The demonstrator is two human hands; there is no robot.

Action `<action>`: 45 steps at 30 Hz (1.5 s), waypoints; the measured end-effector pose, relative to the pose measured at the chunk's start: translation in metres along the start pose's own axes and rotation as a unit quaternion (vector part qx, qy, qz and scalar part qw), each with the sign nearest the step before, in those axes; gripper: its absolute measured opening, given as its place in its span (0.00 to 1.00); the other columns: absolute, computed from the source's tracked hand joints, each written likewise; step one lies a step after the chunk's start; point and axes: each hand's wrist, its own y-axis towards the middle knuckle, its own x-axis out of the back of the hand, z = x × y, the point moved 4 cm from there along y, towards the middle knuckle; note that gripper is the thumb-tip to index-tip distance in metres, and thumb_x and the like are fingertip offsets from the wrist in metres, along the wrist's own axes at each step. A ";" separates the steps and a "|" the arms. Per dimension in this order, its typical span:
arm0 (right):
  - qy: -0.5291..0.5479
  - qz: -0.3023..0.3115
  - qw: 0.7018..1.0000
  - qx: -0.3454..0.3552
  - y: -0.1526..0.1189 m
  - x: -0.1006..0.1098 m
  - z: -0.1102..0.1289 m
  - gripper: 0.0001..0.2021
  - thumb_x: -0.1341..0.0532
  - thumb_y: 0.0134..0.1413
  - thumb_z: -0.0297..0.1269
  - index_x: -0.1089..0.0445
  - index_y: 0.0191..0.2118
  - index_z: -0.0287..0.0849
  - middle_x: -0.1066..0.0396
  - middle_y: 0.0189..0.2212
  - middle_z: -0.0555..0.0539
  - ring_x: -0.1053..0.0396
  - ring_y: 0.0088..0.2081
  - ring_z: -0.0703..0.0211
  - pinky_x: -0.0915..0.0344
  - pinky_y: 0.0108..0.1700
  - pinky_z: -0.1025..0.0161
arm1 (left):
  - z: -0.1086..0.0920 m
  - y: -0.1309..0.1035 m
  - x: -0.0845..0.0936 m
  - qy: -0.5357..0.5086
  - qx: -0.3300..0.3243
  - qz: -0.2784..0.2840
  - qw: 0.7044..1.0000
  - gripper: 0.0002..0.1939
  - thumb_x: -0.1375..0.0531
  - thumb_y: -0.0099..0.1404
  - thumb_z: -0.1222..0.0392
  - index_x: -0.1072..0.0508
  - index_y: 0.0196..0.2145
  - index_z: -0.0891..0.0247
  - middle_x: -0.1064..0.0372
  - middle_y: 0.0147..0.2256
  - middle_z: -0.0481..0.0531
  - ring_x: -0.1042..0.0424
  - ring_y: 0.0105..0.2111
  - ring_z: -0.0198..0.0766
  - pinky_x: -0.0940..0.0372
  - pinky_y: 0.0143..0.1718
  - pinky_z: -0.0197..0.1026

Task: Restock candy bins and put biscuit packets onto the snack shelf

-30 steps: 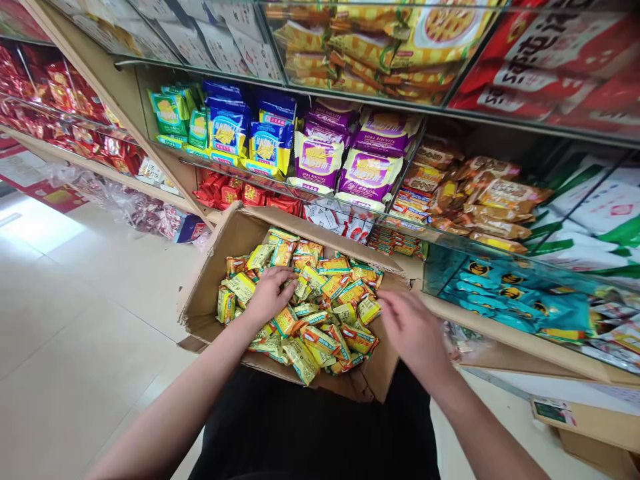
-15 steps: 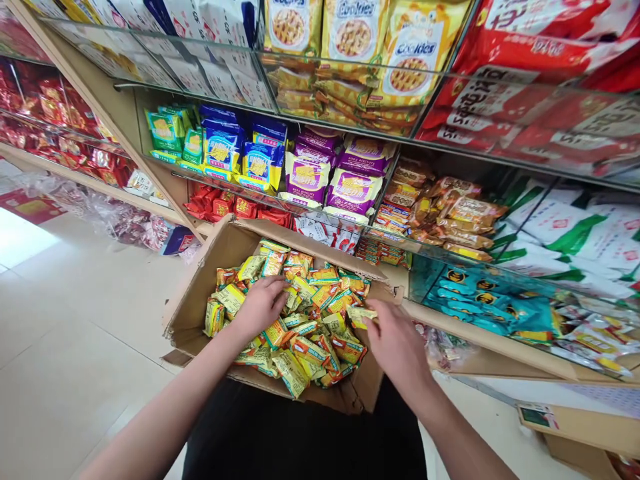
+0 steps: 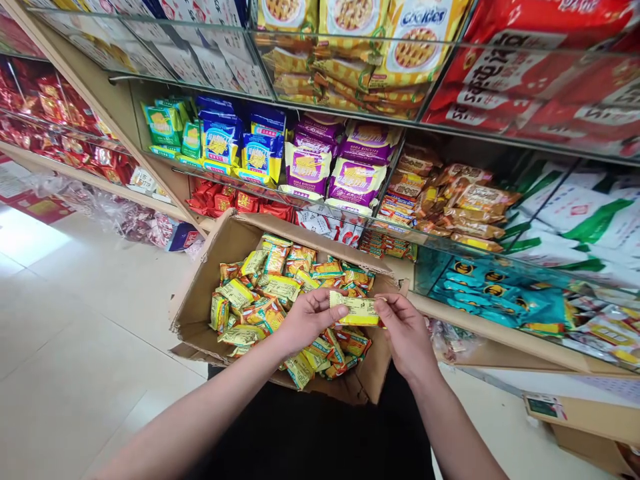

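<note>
A small yellow snack packet (image 3: pixel 361 311) with dark print is stretched between my two hands, above the right part of an open cardboard box (image 3: pixel 193 310). My left hand (image 3: pixel 313 319) pinches its left end, thumb on top. At the other end, the thumb and fingers of my right hand (image 3: pixel 406 330) grip the packet's edge. Below lie many loose yellow and orange snack packets (image 3: pixel 270 310), heaped in the box. The box seems to rest on my lap, against dark clothing (image 3: pixel 300 433).
Close behind the box stand glass-fronted shelves with purple soda biscuit packs (image 3: pixel 356 180), blue packs (image 3: pixel 220 147), cookie bags (image 3: pixel 413 50) and teal packets (image 3: pixel 475 287). Pale floor tiles (image 3: pixel 90 333) stretch to the left. Another cardboard box (image 3: pixel 590 440) sits at lower right.
My left hand has moved right from the heap and now grips the yellow packet too. My right hand has kept hold of that packet and shifted slightly right.
</note>
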 end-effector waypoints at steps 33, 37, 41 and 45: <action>-0.244 -0.109 0.907 0.326 -0.026 -0.001 0.016 0.04 0.45 0.55 0.35 0.35 0.32 0.43 0.31 0.31 0.47 0.33 0.35 0.58 0.35 0.38 0.58 | 0.019 -0.006 -0.008 -0.173 0.142 -0.044 0.974 0.18 0.39 0.57 0.52 0.32 0.43 0.61 0.29 0.41 0.55 0.26 0.35 0.39 0.33 0.38 0.41; -0.345 0.082 0.812 0.463 -0.045 -0.023 0.024 0.06 0.41 0.51 0.29 0.32 0.35 0.46 0.28 0.35 0.47 0.32 0.38 0.57 0.34 0.42 0.55 | 0.012 -0.005 -0.016 -0.255 0.145 0.004 0.956 0.11 0.44 0.62 0.57 0.33 0.41 0.64 0.28 0.36 0.55 0.27 0.32 0.36 0.33 0.36 0.37; -0.311 0.041 0.857 0.408 -0.043 -0.018 0.021 0.05 0.42 0.51 0.28 0.32 0.34 0.44 0.30 0.35 0.46 0.33 0.39 0.57 0.34 0.42 0.55 | 0.011 -0.003 -0.009 -0.273 0.108 -0.017 0.956 0.09 0.46 0.62 0.66 0.34 0.42 0.64 0.28 0.35 0.53 0.26 0.32 0.37 0.32 0.35 0.41; -0.217 0.006 0.954 0.206 -0.029 -0.012 0.003 0.08 0.41 0.51 0.37 0.35 0.39 0.43 0.31 0.33 0.46 0.31 0.35 0.59 0.32 0.36 0.61 | 0.010 -0.002 -0.009 -0.275 0.085 0.004 0.958 0.11 0.46 0.62 0.65 0.34 0.43 0.63 0.28 0.39 0.54 0.27 0.37 0.40 0.33 0.40 0.45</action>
